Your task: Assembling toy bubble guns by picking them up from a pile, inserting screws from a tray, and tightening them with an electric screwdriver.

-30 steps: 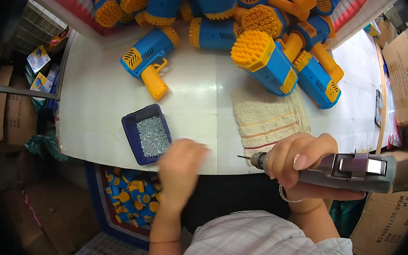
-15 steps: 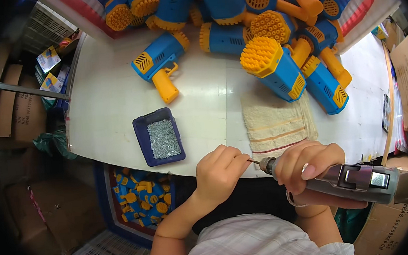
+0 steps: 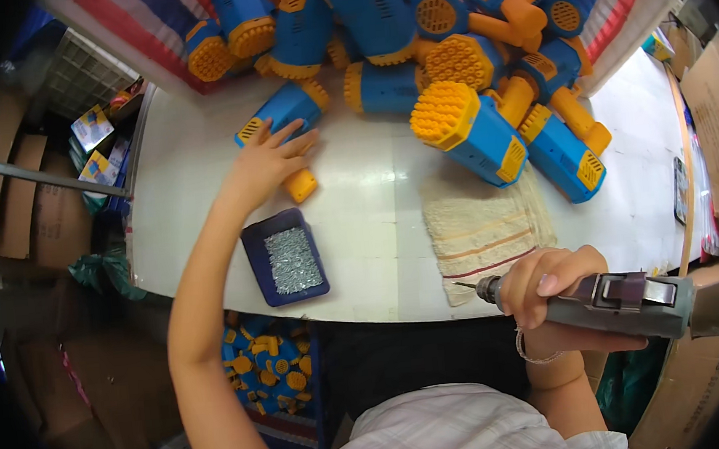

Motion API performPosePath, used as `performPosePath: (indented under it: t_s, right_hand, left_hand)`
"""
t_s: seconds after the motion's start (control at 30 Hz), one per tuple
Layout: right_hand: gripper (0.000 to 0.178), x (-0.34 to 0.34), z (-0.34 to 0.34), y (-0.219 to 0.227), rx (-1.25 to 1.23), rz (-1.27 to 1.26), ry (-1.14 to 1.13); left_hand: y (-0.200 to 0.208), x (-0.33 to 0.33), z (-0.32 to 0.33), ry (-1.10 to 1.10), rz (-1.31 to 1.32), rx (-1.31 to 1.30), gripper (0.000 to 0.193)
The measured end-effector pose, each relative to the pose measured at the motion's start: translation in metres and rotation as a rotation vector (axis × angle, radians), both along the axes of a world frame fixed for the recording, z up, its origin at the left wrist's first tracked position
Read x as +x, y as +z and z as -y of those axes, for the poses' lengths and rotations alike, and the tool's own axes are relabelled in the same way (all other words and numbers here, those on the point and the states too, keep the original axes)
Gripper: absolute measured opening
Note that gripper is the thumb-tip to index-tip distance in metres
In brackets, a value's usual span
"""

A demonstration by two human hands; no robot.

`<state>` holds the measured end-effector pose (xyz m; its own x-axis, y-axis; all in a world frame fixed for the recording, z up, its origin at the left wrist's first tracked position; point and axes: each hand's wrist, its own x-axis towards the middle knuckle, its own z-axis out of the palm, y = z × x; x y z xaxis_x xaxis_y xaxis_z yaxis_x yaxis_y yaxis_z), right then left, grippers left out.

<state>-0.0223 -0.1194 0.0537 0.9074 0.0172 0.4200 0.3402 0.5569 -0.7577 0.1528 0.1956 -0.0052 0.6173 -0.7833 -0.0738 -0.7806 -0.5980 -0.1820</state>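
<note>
My left hand (image 3: pixel 266 163) reaches over the white table with its fingers spread across a blue and yellow toy bubble gun (image 3: pixel 291 110) that lies on its side. Its yellow handle pokes out beneath my palm; whether the fingers press on it is hard to see. At the table's front edge, my right hand (image 3: pixel 550 287) is wrapped round a grey electric screwdriver (image 3: pixel 628 305), whose thin bit points left. Between my arms, a dark blue tray (image 3: pixel 285 300) of small silver screws (image 3: pixel 295 259) sits near the front edge.
More bubble guns (image 3: pixel 377 20) are heaped at the back, over a striped sheet (image 3: pixel 154 29). A folded beige towel (image 3: pixel 483 236) lies right of centre. Below the table stands a crate of small blue and yellow parts (image 3: pixel 273 366). Cardboard boxes (image 3: pixel 713 104) flank the table.
My left hand has left the screwdriver's bit and moved forward and left, onto the lone bubble gun. My right hand keeps the screwdriver in nearly the same place.
</note>
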Motion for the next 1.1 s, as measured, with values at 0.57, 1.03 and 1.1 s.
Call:
performPosePath:
  t_s: [0.57,1.03,1.1]
  right_hand:
    - [0.096,-0.014,0.022,-0.027,-0.144,-0.076,-0.147]
    - [0.097,0.01,0.013,-0.049,-0.203,-0.194,-0.216]
    - [0.096,0.013,0.012,-0.049,-0.215,-0.18,-0.192]
  left_hand:
    - [-0.014,-0.118,0.17,0.171,-0.416,-0.259,0.036]
    - [-0.022,-0.12,0.174,0.235,-0.389,-0.375,0.034]
    - [-0.024,-0.121,0.174,0.215,-0.342,-0.429,0.033]
